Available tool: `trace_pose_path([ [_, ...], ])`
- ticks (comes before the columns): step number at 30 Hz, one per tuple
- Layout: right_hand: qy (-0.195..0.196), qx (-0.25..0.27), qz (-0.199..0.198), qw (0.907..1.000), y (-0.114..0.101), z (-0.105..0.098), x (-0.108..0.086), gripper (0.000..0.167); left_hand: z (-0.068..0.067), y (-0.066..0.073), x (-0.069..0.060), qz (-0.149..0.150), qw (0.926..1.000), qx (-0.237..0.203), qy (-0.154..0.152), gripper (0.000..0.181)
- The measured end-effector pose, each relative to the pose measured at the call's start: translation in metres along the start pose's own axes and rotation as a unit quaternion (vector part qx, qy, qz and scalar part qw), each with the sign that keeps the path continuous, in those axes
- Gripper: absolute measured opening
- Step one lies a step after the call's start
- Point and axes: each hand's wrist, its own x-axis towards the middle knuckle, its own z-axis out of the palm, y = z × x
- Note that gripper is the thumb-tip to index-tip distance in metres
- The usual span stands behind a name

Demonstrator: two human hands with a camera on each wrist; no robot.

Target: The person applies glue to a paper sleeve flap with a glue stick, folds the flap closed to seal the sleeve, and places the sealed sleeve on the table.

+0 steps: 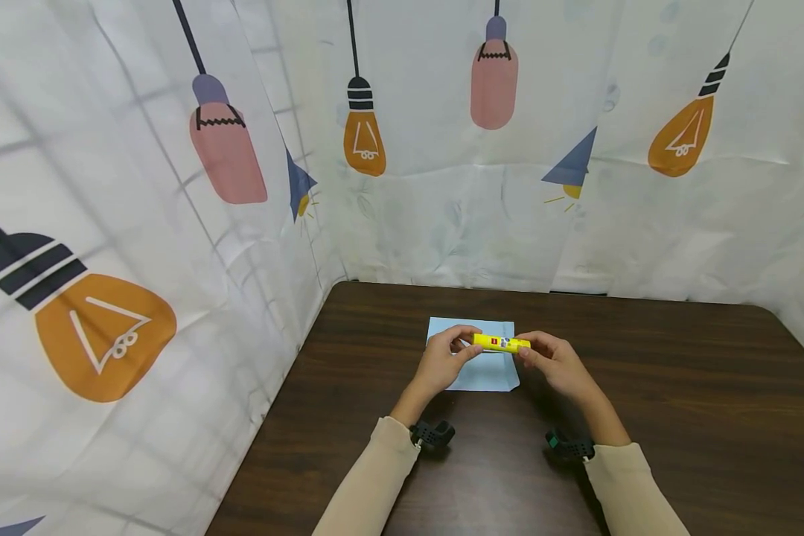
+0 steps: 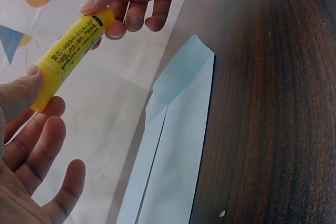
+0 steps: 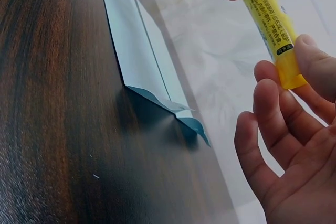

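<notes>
Through the head view I see a dark brown, wood-grained table point(image 1: 677, 394) with rounded far corners and a soft sheen toward its near side. Lying on it, near the far edge and left of the middle, I make out a folded light-blue paper point(image 1: 482, 378) with a seam running lengthwise. In my right wrist view one end curls up over its own shadow, and pale specks point(image 3: 96, 176) dot the table nearby.

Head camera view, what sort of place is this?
Probably an indoor craft or work corner screened off with fabric: a dark wood-grain table, white cloth printed with hanging lamps behind it and to the left, and a folded light blue paper lying on the tabletop.
</notes>
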Motion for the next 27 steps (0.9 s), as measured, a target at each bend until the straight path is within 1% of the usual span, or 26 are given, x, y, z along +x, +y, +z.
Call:
trace_pose_path([
  [5, 0.004, -0.003, -0.008, 1.0, -0.0018, 0.0008, -0.0009, 0.029, -0.0001, -0.0014, -0.0003, -0.004, 1.0, 0.0, 0.003, 0.028],
  [16, 0.013, -0.018, -0.023, 0.9995, -0.0039, 0.0007, -0.0015, 0.025, 0.0009, -0.0037, -0.0001, 0.004, 1.0, -0.007, -0.002, 0.026],
  [23, 0.017, -0.017, -0.036, 0.999, -0.0035, 0.0009, -0.002, 0.025, 0.0034, -0.0053, 0.0002, -0.004, 1.0, -0.003, -0.006, 0.025],
  [27, 0.018, -0.018, -0.037, 0.999, -0.0041, 0.0009, -0.0022, 0.024, 0.0036, -0.0059, -0.0004, -0.003, 1.0, -0.002, -0.008, 0.025],
])
